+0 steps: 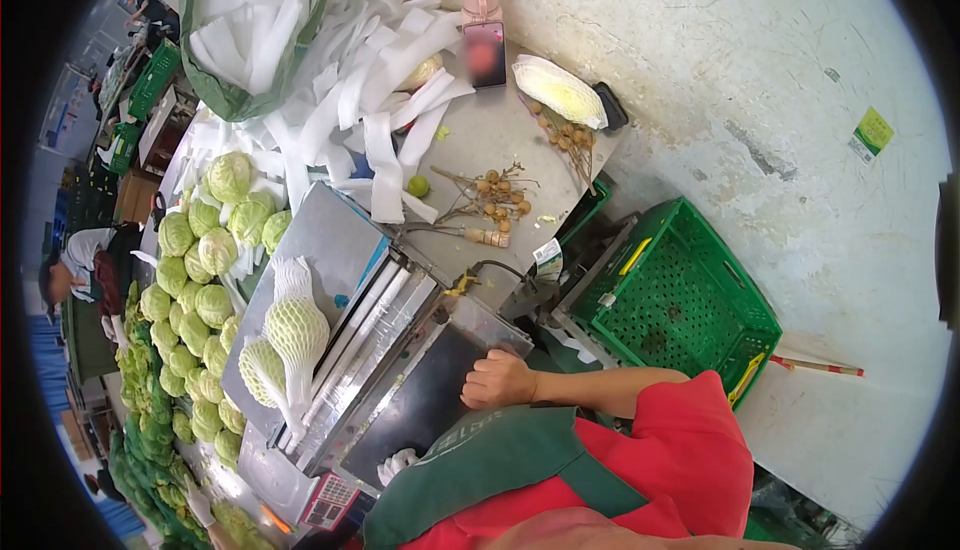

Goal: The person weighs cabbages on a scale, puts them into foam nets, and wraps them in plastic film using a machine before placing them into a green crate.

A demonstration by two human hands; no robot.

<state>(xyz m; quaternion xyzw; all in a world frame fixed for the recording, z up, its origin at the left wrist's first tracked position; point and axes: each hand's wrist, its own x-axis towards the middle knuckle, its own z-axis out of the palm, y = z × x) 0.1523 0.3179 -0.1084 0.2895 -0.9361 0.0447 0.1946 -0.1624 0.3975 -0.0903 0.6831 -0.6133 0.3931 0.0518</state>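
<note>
My right hand (497,380) is closed in a fist and rests on the dark plate (420,390) of a film-wrapping machine; nothing shows in its fingers. At the plate's lower end, beside my green apron, is a white knobby shape (397,465) that looks like my gloved left hand, mostly hidden. Its fingers cannot be made out. A roll of clear film (365,350) lies along the machine. Beyond it, two round green cabbages in white foam nets, one larger (297,328) and one smaller (262,372), lie on the metal top.
Many bare cabbages (213,305) are piled at left. White foam nets (350,80) spill from a green bag (240,105). Longans (495,195), a napa cabbage (560,92), a phone (485,53) and a wooden-handled tool (485,237) lie behind. A green crate (670,300) stands at right.
</note>
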